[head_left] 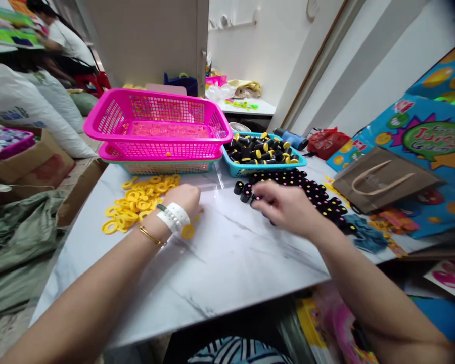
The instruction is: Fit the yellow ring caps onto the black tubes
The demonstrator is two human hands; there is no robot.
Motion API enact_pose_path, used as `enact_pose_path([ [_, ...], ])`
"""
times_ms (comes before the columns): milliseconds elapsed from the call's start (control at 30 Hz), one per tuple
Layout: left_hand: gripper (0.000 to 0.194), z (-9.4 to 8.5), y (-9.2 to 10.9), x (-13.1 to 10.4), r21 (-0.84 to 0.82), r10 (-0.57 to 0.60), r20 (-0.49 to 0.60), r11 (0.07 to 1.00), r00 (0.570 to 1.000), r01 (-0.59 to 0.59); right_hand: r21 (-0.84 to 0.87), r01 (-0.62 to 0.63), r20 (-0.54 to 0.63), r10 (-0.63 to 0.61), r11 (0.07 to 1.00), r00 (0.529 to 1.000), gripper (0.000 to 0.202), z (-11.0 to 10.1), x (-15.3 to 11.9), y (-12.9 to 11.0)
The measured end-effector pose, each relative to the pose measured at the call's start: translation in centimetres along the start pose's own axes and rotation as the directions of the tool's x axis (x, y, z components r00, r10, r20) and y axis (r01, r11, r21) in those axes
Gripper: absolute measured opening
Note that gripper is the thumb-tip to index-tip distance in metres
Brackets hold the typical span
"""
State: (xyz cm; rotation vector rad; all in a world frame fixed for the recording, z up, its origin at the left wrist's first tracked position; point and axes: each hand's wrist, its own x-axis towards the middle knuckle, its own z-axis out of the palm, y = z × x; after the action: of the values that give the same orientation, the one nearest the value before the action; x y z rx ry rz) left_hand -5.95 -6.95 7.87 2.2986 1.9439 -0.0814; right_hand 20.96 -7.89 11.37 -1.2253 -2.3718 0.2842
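Note:
My left hand, with a white band and bracelets at its wrist, is curled beside a pile of yellow rings. Its fingertips are turned away, so whatever they hold is hidden. A few yellow rings lie under and just right of that wrist. My right hand is slightly blurred, its thumb and fingers closed at a small black cylinder at the near left of a group. These black cylinders stand close together, many with a pink or yellow dot on top.
Stacked pink baskets stand at the back left of the marble-patterned table. Beside them, a blue basket holds black-and-yellow pieces. A brown paper bag and blue printed boxes border the right. A person sits far left.

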Motion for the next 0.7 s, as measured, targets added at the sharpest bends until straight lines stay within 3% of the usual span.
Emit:
enact_pose_path([
  [100,0.026,0.0,-0.5,0.4,-0.055,0.006,0.009,0.998,1.000,-0.005,0.116,-0.029,0.158,0.011,0.993,0.987,0.022,2.0,-6.9,-2.0],
  [167,0.022,0.7,0.6,0.4,-0.116,0.063,0.017,0.991,0.998,-0.060,0.181,-0.072,0.179,0.040,0.981,0.983,0.020,3.2,-9.8,-2.4],
  [300,0.016,3.1,5.0,-0.5,-0.326,0.246,0.037,0.919,0.969,-0.221,0.240,-0.147,0.135,0.117,0.960,0.984,0.018,5.2,-11.1,-2.2],
  [367,0.015,4.2,7.1,-1.4,-0.564,0.283,0.040,0.798,0.958,-0.212,0.253,-0.185,0.072,0.172,0.950,0.983,0.023,5.9,-10.5,-2.2],
  [433,0.018,4.8,8.5,-2.5,-0.795,0.285,0.055,0.592,0.957,-0.131,0.305,-0.217,0.022,0.221,0.927,0.975,0.026,6.3,-9.8,-2.3],
  [467,0.020,4.9,8.9,-3.0,-0.867,0.288,0.070,0.491,0.955,-0.085,0.354,-0.235,0.022,0.243,0.905,0.970,0.024,6.4,-9.6,-2.4],
  [533,0.022,4.7,9.5,-3.9,-0.924,0.312,0.096,0.381,0.945,-0.032,0.496,-0.302,0.084,0.301,0.814,0.950,0.015,6.4,-9.6,-2.3],
  [600,0.020,4.4,9.9,-4.3,-0.920,0.303,0.063,0.386,0.951,-0.063,0.635,-0.416,0.194,0.387,0.651,0.902,0.020,6.2,-10.0,-1.7],
  [667,0.017,3.9,10.4,-4.0,-0.863,0.232,-0.052,0.480,0.971,-0.161,0.703,-0.499,0.250,0.481,0.507,0.840,0.028,5.8,-10.9,-0.7],
  [700,0.015,3.7,10.8,-3.6,-0.814,0.191,-0.130,0.540,0.973,-0.214,0.714,-0.511,0.234,0.524,0.479,0.819,0.030,5.5,-11.3,0.0],
])
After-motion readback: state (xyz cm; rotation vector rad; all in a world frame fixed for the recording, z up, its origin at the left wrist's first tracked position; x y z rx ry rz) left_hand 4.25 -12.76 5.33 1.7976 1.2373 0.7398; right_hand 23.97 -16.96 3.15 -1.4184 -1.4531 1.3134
